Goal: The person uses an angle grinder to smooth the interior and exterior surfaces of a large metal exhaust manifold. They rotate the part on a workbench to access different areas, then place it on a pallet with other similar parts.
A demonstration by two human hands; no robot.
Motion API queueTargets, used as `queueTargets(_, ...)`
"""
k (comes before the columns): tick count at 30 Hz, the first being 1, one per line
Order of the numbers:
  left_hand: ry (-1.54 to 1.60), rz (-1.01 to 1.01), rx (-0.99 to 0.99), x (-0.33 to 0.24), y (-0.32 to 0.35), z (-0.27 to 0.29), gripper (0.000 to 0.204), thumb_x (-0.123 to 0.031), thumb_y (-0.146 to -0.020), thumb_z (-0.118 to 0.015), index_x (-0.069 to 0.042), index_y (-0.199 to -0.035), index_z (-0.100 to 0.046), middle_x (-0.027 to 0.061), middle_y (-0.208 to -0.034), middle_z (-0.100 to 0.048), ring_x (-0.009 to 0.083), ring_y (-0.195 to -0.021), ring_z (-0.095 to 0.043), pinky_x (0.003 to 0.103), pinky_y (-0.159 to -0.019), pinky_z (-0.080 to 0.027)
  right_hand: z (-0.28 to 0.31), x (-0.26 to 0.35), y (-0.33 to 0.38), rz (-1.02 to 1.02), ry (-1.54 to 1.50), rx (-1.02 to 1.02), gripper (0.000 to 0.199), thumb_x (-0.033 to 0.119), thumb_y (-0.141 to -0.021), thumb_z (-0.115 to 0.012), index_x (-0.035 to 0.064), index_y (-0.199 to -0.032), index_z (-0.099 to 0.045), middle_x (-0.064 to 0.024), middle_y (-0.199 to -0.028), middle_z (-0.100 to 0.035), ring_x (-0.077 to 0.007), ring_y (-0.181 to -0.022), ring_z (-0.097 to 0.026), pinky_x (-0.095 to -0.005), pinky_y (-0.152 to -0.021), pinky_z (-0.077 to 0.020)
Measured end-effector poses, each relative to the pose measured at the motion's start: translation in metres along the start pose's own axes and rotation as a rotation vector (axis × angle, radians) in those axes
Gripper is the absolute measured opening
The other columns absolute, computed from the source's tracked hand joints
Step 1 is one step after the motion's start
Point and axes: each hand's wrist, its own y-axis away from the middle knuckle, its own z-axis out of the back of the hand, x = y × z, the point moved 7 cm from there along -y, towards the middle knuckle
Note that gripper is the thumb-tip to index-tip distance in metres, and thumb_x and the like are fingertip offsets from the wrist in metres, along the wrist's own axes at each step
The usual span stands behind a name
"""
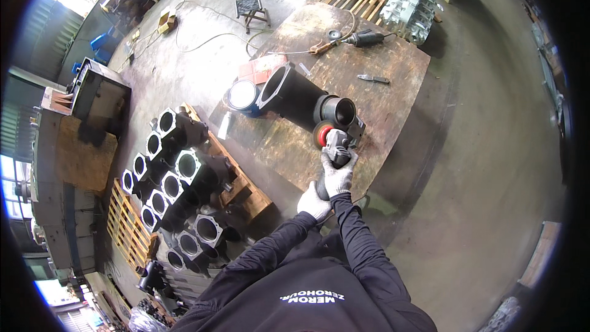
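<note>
- Fingers of the left hand (314,201), in white glove, were curled around the rear part of the grinder (337,149); they were partly hidden, so how firmly they pressed could not be told.
- Right hand (339,176), also gloved, was placed farther along the tool, with its fingers bent around the body and close to each other.
- Red disc (323,134) of the grinder was at the near right end of the black casting (295,99), touching its round collar (337,110) or just beside it; I could not tell which.
- This casting lay on its side upon the brown table (390,107), its wide mouth toward the far left. Work on it seemed to be under way and not finished, but no ground patch could be distinguished, so the share done remained unclear.
- On the left, lower than the table, similar castings (212,172) stood in rows on wooden pallets (132,227). Whether they were treated or waiting, I could not say.
- Left of the casting stood a blue can (244,96), near a red box (263,69).
- At the far side of the table, a second grinder (365,38) lay unheld.
</note>
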Motion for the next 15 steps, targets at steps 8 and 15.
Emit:
queueTargets(8, 0.068, -0.013, -0.004, -0.011, -0.001, 0.008, 0.076, -0.049, -0.076, -0.077, 0.002, -0.125, -0.052, 0.0296, -0.112, -0.067, 0.0436, -0.109, -0.065, 0.045, -0.091, -0.052, -0.009, 0.015, -0.008, 0.080, 0.033, 0.033, 0.077, 0.027, -0.076, -0.089, 0.0089, -0.134, -0.041, -0.0179, -0.120, -0.062, -0.0287, -0.109, -0.063, -0.0415, -0.094, -0.0502)
queueTargets(15, 0.054, -0.074, -0.068, -0.020, 0.001, 0.012, 0.071, -0.047, -0.075, -0.078, 0.001, -0.120, -0.052, 0.0302, -0.111, -0.067, 0.0438, -0.108, -0.065, 0.046, -0.090, -0.052, -0.002, 0.034, -0.008, 0.126, -0.023, 0.005, 0.077, 0.027, -0.076, -0.089, 0.0063, -0.132, -0.041, -0.0187, -0.119, -0.062, -0.0282, -0.107, -0.064, -0.0414, -0.092, -0.0511)
